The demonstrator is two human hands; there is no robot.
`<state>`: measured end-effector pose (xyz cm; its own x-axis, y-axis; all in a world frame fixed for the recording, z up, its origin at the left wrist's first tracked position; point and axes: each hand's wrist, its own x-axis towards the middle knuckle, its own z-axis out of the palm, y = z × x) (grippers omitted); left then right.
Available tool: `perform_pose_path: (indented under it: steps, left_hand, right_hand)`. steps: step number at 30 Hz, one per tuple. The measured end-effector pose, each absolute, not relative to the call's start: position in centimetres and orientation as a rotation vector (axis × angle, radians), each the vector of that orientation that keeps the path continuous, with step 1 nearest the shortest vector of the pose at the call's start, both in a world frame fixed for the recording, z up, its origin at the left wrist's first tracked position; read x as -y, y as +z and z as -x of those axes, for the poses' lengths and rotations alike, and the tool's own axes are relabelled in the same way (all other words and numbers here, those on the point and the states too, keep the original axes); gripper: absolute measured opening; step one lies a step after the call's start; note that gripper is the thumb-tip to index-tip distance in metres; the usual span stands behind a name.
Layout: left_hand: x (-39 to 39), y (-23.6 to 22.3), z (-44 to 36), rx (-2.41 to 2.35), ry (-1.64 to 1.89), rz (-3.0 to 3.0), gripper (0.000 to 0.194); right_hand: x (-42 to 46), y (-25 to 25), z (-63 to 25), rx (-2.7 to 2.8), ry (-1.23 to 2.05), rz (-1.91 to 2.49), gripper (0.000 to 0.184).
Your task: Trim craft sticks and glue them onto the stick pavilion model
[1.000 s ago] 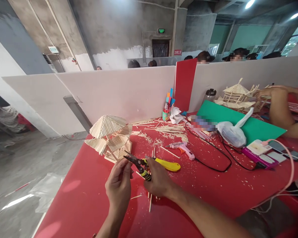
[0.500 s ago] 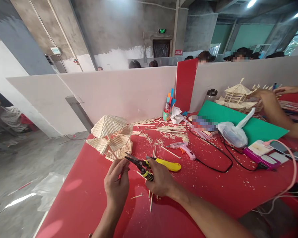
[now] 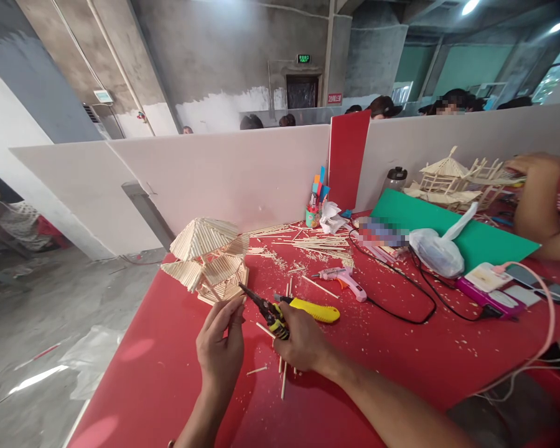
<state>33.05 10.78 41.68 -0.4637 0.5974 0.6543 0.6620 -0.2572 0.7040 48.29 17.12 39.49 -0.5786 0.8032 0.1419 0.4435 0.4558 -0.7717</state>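
My right hand (image 3: 303, 339) is closed around the yellow-and-black handles of a pair of pliers (image 3: 264, 309), whose dark jaws point up and left. My left hand (image 3: 220, 342) is closed in a pinch just below the jaw tips; whatever lies between its fingertips is too small to make out. Right behind both hands stands a pavilion model (image 3: 205, 246) built of pale wooden sticks, with a tiered roof. A yellow utility knife (image 3: 316, 310) lies just beyond my right hand. Several short sticks (image 3: 284, 381) are scattered under and beside that hand.
On the red table (image 3: 392, 373) lie a pink glue gun (image 3: 344, 280) with a black cord, loose sticks (image 3: 320, 242) and shavings. Farther right are a green board (image 3: 448, 227), a plastic bag (image 3: 436, 252) and a purple power strip (image 3: 490, 298). A co-worker's arm (image 3: 539, 205) reaches beside another stick model (image 3: 443, 177).
The plier jaws have shifted slightly right, and their tips look closer together. My left hand has hardly moved. At the right, the co-worker's arm has drawn back from the other model.
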Motion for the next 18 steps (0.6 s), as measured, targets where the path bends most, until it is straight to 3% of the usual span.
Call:
perform_pose_path:
  steps: [4,10,18]
  left_hand:
    - [-10.9,41.7,-33.1,2.143,-2.309,1.34,0.017]
    - [-10.9,42.7,-33.0,2.119,-2.932,1.143,0.034]
    - [-11.1,43.3,-31.7,1.991,-3.437,0.539,0.047]
  right_hand:
    - [-17.3,39.5,-48.4,2.19,0.869,1.095,0.023]
    - [-17.5,38.7,-48.4,2.326,0.372,1.288,0.063]
    - [-17.6,37.5,-48.3,2.366,0.174,1.243,0.067]
